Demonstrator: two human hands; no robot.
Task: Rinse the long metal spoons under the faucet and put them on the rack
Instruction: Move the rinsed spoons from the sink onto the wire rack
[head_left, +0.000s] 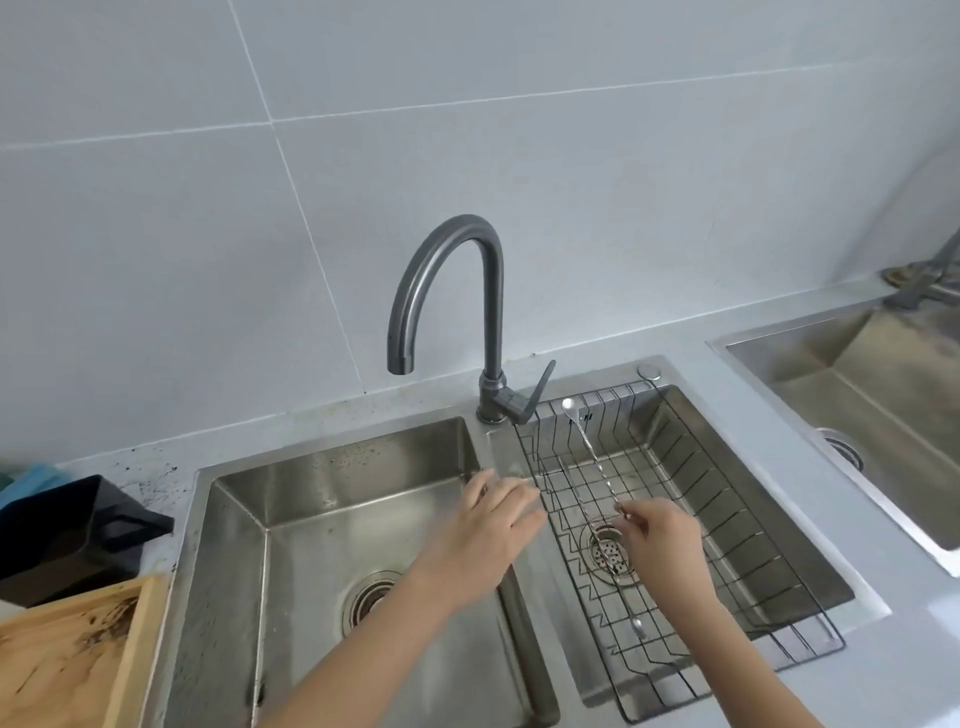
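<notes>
A long twisted metal spoon (592, 449) slants across the black wire rack (727, 512) in the right sink basin, its bowl up near the rack's back rim. My right hand (662, 540) pinches its lower end over the rack. A second spoon (626, 597) lies on the rack floor, its bowl toward me, partly hidden by my right wrist. My left hand (491, 525) hovers with relaxed fingers over the divider between the basins, holding nothing. The grey gooseneck faucet (447, 296) stands behind, spout over the left basin; no water is visible.
The left basin (291, 519) has a drain near its front. A black bin (67, 535) and a wooden board (62, 660) sit on the counter at left. Another sink (878, 405) lies to the right.
</notes>
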